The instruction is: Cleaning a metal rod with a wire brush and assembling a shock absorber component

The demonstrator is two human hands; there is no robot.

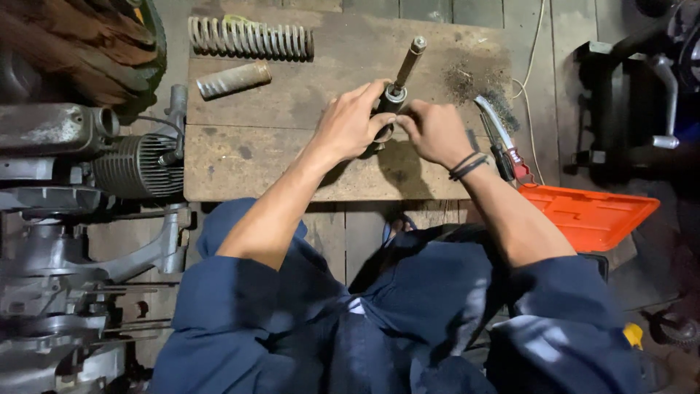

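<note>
Workshop floor of worn planks, seen from above; a low wooden board (277,157) serves as bench, person seated behind it in a blue coverall. Left hand (348,124) grasps the dark body of a shock absorber (394,95) stood near upright on the board, fingers wrapped round the upper end. Right hand (434,131) meets it from the other side, fingertips pinched on a small ring-like part just below the collar; what exactly is pinched cannot be told. Bare rod (408,62) sticks up out of the body, tilted away from the person, threaded tip exposed. Coil spring (251,38) lies apart at the far edge of the board, a rusty sleeve (233,79) just beside it, neither touched. Wire brush (496,124) rests at the right edge, next to a patch of dark grit (467,80). Orange lid (590,215) on the floor to the right; engine parts (80,219) crowd the left. Judgement: spring and sleeve are off the damper and some brushing looks done; the work at the collar is in hand, and both loose parts remain unfitted.
</note>
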